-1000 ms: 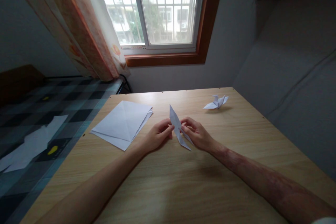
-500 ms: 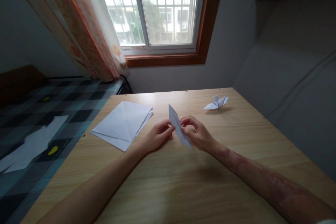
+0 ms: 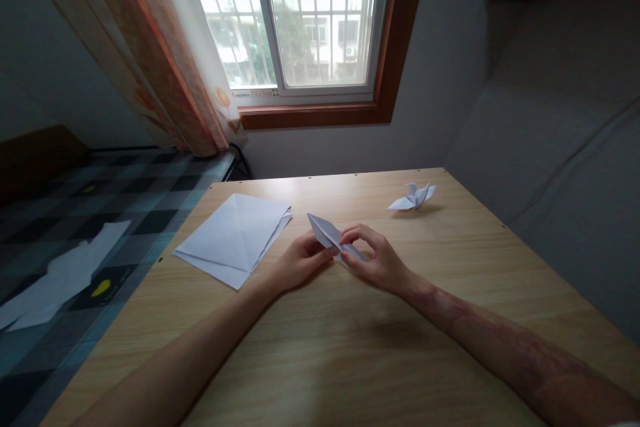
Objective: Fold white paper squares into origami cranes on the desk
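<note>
Folded white paper piece (image 3: pixel 326 233) lying low over worktop (image 3: pixel 350 347), near middle; left hand (image 3: pixel 300 261) and right hand (image 3: pixel 381 260) both pinching it, fingers closed narrow on opposite sides, likely steadying creased point; stack of creased sheets (image 3: pixel 235 235) sitting left, within reach; finished paper crane (image 3: pixel 413 197) resting far right, well apart; no brand, label or legible writing showing.

White: the pointed folded paper piece (image 3: pixel 323 232), the stack of flat paper sheets (image 3: pixel 233 237) and the small folded paper bird (image 3: pixel 413 197). The wooden table (image 3: pixel 350 347) is pale tan with streaky grain, and the bed cloth (image 3: pixel 150 203) is a blue-black check.
</note>
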Action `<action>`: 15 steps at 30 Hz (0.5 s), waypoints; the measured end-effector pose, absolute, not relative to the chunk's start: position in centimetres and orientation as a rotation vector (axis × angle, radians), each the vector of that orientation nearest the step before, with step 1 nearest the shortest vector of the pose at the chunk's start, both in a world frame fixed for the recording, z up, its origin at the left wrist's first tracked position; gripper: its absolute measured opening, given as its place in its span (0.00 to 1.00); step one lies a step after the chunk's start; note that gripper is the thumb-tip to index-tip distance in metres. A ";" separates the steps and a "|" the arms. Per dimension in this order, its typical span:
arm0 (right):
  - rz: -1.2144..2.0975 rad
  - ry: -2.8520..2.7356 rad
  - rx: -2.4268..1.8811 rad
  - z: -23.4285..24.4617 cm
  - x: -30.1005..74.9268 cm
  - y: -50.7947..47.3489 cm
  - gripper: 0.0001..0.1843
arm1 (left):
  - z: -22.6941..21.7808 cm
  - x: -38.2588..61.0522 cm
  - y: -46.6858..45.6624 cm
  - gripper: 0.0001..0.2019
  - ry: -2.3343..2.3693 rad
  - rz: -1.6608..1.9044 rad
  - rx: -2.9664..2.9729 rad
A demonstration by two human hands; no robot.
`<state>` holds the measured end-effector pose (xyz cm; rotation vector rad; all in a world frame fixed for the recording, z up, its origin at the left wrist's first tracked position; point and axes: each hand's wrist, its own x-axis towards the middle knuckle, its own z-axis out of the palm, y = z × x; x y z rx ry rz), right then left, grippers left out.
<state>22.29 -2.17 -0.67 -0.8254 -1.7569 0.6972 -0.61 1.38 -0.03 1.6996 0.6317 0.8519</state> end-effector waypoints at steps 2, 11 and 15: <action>0.694 -1.750 -0.838 -0.7 22.3 -2.2 0.05 | 0.0 -0.6 1.3 0.17 0.664 0.858 1.691; 0.802 -1.673 -0.944 -1.4 22.6 -1.7 0.07 | 0.8 -0.6 1.1 0.20 0.751 0.798 1.662; 0.937 -1.579 -0.894 -2.1 22.6 -1.3 0.08 | 0.7 -0.7 1.1 0.21 0.819 0.802 1.620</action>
